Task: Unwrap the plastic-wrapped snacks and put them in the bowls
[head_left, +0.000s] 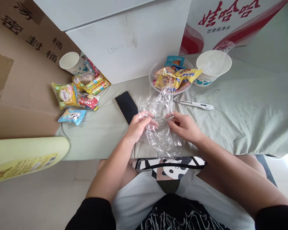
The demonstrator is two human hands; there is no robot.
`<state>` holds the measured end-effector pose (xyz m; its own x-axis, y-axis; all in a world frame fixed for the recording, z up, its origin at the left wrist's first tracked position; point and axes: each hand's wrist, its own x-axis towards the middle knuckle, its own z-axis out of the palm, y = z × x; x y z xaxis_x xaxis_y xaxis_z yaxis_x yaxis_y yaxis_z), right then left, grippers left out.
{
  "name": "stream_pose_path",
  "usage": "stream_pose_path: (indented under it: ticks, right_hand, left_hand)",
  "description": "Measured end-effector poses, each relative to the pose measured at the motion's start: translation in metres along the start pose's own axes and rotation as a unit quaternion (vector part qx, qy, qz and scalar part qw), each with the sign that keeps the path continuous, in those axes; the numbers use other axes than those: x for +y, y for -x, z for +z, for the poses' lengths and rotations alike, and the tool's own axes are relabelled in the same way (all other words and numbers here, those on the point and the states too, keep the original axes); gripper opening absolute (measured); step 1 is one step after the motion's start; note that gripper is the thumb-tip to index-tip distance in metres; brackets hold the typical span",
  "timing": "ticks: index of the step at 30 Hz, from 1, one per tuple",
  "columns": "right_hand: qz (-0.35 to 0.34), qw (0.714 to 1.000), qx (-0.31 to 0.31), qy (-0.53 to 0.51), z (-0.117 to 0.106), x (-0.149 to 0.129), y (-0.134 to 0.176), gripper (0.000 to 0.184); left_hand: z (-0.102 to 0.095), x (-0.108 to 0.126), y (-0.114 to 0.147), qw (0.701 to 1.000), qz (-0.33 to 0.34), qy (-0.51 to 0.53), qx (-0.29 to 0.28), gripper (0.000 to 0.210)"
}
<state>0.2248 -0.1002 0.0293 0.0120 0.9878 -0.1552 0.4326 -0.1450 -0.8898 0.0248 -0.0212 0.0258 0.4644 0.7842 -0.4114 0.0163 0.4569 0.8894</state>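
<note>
A crumpled sheet of clear plastic film (159, 137) is stretched between my two hands, over the near edge of the cloth-covered surface. My left hand (140, 126) grips its left side, thumb bent over the fingers. On the other side my right hand (182, 126) pinches the film between thumb and fingers. The film's upper end reaches a clear round bowl (151, 80) filled with packaged snacks, yellow packets (169, 80) on top. A black phone (126, 105) lies beside my left hand, partly covered by it. Just beyond my right hand rests a white utility knife (196, 104).
Packaged snacks (64, 95) are heaped at the left by a paper cup (69, 62). Another paper cup (212, 68), holding clear plastic, stands right of the bowl. A cardboard box (26, 80), a white box (132, 48) and a printed carton (220, 28) border the back.
</note>
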Motion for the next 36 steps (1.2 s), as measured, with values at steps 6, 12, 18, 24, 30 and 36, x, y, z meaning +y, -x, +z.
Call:
stream_pose_path:
  ticks: [6,12,18,24,30,36]
  right_hand:
    - [-0.004,1.0,0.007,0.003,-0.0001,-0.0001,0.0001,0.017]
    - [-0.005,1.0,0.012,0.0,-0.0008,-0.0018,0.0003,0.019]
    - [-0.007,1.0,-0.002,0.0,-0.0005,-0.002,0.0007,0.019]
    - [-0.013,1.0,0.001,-0.008,-0.0004,-0.0018,0.0005,0.02]
    - [-0.027,0.999,0.009,-0.018,0.0002,0.0013,0.0003,0.019]
    - [-0.033,0.999,0.008,-0.029,0.0006,0.0031,0.0004,0.019]
  left_hand:
    - [-0.0005,-0.0043,-0.0008,0.999,0.022,0.01,-0.029,0.043]
    - [-0.0007,-0.0053,-0.002,0.999,0.034,-0.002,0.01,0.036]
    - [-0.0005,-0.0041,-0.0009,0.999,0.034,-0.008,-0.006,0.039]
    - [-0.0032,-0.0052,-0.0022,1.0,0.026,-0.002,0.011,0.039]
    - [-0.0025,-0.0015,-0.0016,1.0,0.02,0.007,0.023,0.037]
    - [-0.0025,-0.0013,-0.0012,1.0,0.023,-0.003,0.005,0.037]
